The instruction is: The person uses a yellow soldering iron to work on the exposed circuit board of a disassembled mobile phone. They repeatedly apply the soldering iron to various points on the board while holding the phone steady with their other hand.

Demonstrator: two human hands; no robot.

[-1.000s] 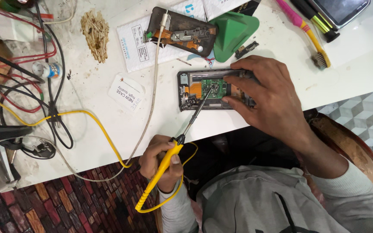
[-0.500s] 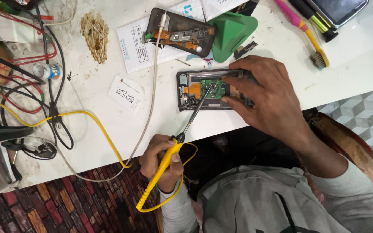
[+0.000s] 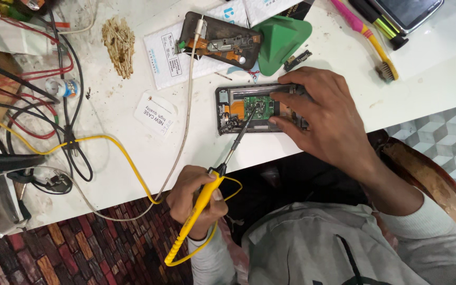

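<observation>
The white counter [image 3: 117,158] is crowded along its far edge and left end, and the barest room is the strip along its near edge, below the opened phone [image 3: 238,108]. That phone lies flat near the middle of the near edge, back off, showing a green board, orange flex and dark metal frame. The right hand [image 3: 328,119] is clamped on the phone's right end, fingers over the top rim and thumb on the lower rim. The left hand [image 3: 193,203] hangs off the counter, just past the near edge, closed around the yellow rubbery handle of the iron [image 3: 207,195], whose thin metal shaft slants up to touch the board. The iron's yellow cord [image 3: 106,142] snakes left across the counter into a tangle of black and red wires [image 3: 64,121] at the left end. A second phone [image 3: 220,39], also open, rests at the far edge on a white rectangular packet [image 3: 167,58] with dark print, touching a green plastic wedge [image 3: 283,39]. A small white square label [image 3: 155,112] lies left of the opened phone. A pink and yellow brush [image 3: 368,39] lies toward the far right corner, and a brown fibrous wad [image 3: 118,45] sits far left.
</observation>
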